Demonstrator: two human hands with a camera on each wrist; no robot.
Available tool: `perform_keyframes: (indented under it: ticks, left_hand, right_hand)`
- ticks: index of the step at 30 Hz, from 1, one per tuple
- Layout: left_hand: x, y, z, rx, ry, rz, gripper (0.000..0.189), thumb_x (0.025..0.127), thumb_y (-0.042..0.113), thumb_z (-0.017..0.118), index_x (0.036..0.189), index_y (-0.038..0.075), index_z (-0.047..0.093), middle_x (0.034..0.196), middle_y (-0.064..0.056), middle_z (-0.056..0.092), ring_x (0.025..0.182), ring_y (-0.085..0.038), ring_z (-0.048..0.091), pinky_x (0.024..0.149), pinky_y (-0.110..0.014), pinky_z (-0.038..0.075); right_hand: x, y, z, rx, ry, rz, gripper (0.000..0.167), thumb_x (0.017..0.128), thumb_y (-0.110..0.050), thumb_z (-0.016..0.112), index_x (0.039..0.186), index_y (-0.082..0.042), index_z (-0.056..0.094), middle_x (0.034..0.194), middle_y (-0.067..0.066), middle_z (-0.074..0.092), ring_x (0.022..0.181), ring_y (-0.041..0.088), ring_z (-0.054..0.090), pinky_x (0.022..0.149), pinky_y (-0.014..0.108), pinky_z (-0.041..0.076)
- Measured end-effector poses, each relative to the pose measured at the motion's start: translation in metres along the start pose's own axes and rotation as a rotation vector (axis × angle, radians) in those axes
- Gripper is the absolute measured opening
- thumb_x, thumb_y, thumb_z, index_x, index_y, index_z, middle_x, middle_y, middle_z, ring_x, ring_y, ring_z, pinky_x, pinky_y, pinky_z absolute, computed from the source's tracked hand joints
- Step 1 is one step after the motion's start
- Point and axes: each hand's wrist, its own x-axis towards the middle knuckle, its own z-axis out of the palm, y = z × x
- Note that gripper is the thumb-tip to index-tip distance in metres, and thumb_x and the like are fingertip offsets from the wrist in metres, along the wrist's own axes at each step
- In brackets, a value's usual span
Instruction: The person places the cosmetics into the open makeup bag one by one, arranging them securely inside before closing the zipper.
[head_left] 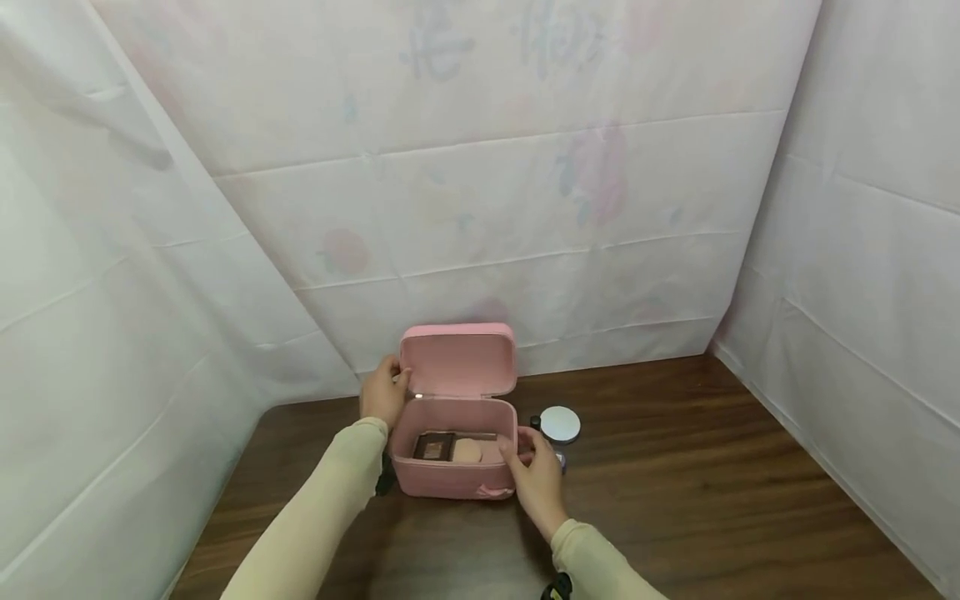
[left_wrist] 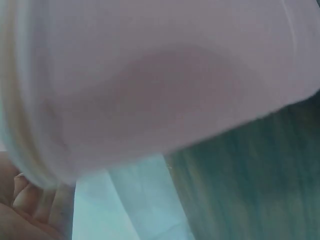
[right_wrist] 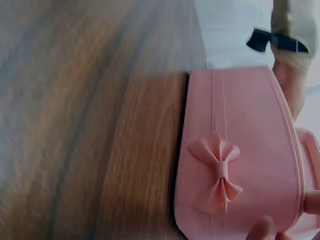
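Observation:
A pink makeup case (head_left: 453,479) stands on the table with its lid (head_left: 461,362) raised. Inside lie a dark palette (head_left: 433,447) and a round beige puff (head_left: 468,451). My left hand (head_left: 385,392) grips the lid's left edge by fingers and thumb; in the left wrist view its fingers (left_wrist: 37,205) show beside the blurred pink side. With the thumb over the rim and the other fingers outside, my right hand (head_left: 538,483) holds the case's right wall. The right wrist view shows a pink bow (right_wrist: 221,170) on the front and a zip along the rim.
Right of the case lie a round white-topped disc (head_left: 559,424), a small black item (head_left: 535,422) and a partly hidden blue item (head_left: 561,461). White sheeting (head_left: 480,208) hangs behind and on both sides of the brown wooden table (head_left: 660,467).

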Motion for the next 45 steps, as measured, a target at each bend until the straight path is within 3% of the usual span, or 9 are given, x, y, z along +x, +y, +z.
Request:
perform_keyframes:
  ticks: [4, 10, 14, 19, 28, 33, 37, 41, 45]
  left_hand:
    - [-0.007, -0.010, -0.001, -0.013, 0.025, -0.026, 0.025, 0.103, 0.028, 0.051, 0.117, 0.006, 0.054, 0.125, -0.020, 0.064, 0.109, -0.037, 0.063, 0.094, -0.053, 0.046]
    - [-0.018, -0.022, 0.000, -0.065, 0.083, -0.087, 0.027, 0.102, 0.033, 0.053, 0.116, 0.010, 0.056, 0.124, -0.013, 0.067, 0.112, -0.031, 0.066, 0.099, -0.052, 0.044]
    - [-0.023, -0.026, 0.001, -0.101, 0.122, -0.103, 0.028, 0.101, 0.035, 0.055, 0.114, 0.010, 0.057, 0.121, -0.014, 0.068, 0.109, -0.032, 0.067, 0.101, -0.053, 0.040]
    - [-0.035, -0.031, -0.002, -0.122, 0.196, -0.140, 0.034, 0.099, 0.038, 0.059, 0.115, 0.008, 0.059, 0.115, -0.015, 0.071, 0.104, -0.032, 0.068, 0.105, -0.054, 0.035]
    - [-0.063, -0.042, -0.008, -0.173, 0.350, -0.149, 0.037, 0.094, 0.040, 0.066, 0.115, 0.009, 0.061, 0.107, -0.013, 0.073, 0.095, -0.031, 0.070, 0.096, -0.049, 0.041]
    - [-0.078, -0.044, -0.007, -0.195, 0.412, -0.188, 0.039, 0.093, 0.042, 0.066, 0.114, 0.010, 0.062, 0.105, -0.011, 0.074, 0.087, -0.024, 0.071, 0.074, -0.032, 0.050]
    - [-0.089, -0.041, -0.006, -0.233, 0.468, -0.218, 0.037, 0.091, 0.039, 0.070, 0.111, 0.010, 0.062, 0.104, -0.009, 0.073, 0.080, -0.007, 0.065, 0.060, -0.013, 0.045]
    - [-0.100, -0.036, -0.004, -0.277, 0.521, -0.206, 0.045, 0.089, 0.032, 0.074, 0.124, 0.011, 0.057, 0.100, -0.007, 0.073, 0.076, 0.001, 0.058, 0.060, -0.008, 0.041]
    - [-0.109, -0.034, -0.001, -0.266, 0.539, -0.197, 0.060, 0.088, 0.032, 0.076, 0.140, 0.015, 0.051, 0.097, -0.004, 0.073, 0.078, -0.006, 0.060, 0.065, -0.011, 0.041]
  right_hand:
    - [0.007, -0.001, 0.000, -0.055, 0.017, 0.028, 0.035, 0.095, -0.023, 0.067, 0.124, -0.004, 0.065, 0.086, 0.006, 0.060, 0.069, 0.011, 0.051, 0.061, 0.022, 0.043]
    - [0.001, -0.004, 0.007, 0.088, 0.013, 0.123, 0.047, 0.093, -0.023, 0.070, 0.130, -0.001, 0.052, 0.077, 0.003, 0.048, 0.067, 0.011, 0.046, 0.058, 0.023, 0.045]
    - [-0.001, -0.005, 0.011, 0.119, 0.046, 0.121, 0.049, 0.087, -0.013, 0.075, 0.126, 0.000, 0.048, 0.081, 0.007, 0.049, 0.074, 0.013, 0.048, 0.065, 0.022, 0.042]
    - [-0.001, -0.007, 0.013, 0.136, 0.061, 0.118, 0.047, 0.087, -0.009, 0.074, 0.124, 0.000, 0.047, 0.093, 0.012, 0.052, 0.079, 0.016, 0.052, 0.065, 0.020, 0.045]
    - [0.000, -0.009, 0.021, 0.088, 0.031, 0.075, 0.061, 0.084, -0.013, 0.078, 0.134, 0.003, 0.047, 0.117, 0.017, 0.047, 0.092, 0.024, 0.060, 0.073, 0.027, 0.055]
    - [0.001, -0.013, 0.023, 0.109, -0.025, 0.047, 0.068, 0.084, -0.013, 0.078, 0.139, 0.006, 0.044, 0.128, 0.021, 0.046, 0.103, 0.029, 0.058, 0.085, 0.038, 0.055]
    - [0.002, -0.013, 0.025, 0.146, -0.112, 0.041, 0.075, 0.088, -0.016, 0.075, 0.147, 0.007, 0.035, 0.141, 0.023, 0.039, 0.119, 0.036, 0.053, 0.097, 0.042, 0.051]
    - [0.004, -0.010, 0.026, 0.122, -0.161, 0.014, 0.083, 0.089, -0.021, 0.074, 0.151, 0.007, 0.027, 0.147, 0.027, 0.032, 0.130, 0.041, 0.046, 0.105, 0.046, 0.043]
    - [0.006, -0.006, 0.027, 0.088, -0.152, 0.012, 0.083, 0.088, -0.020, 0.075, 0.151, 0.005, 0.029, 0.140, 0.029, 0.037, 0.112, 0.036, 0.057, 0.095, 0.040, 0.052]
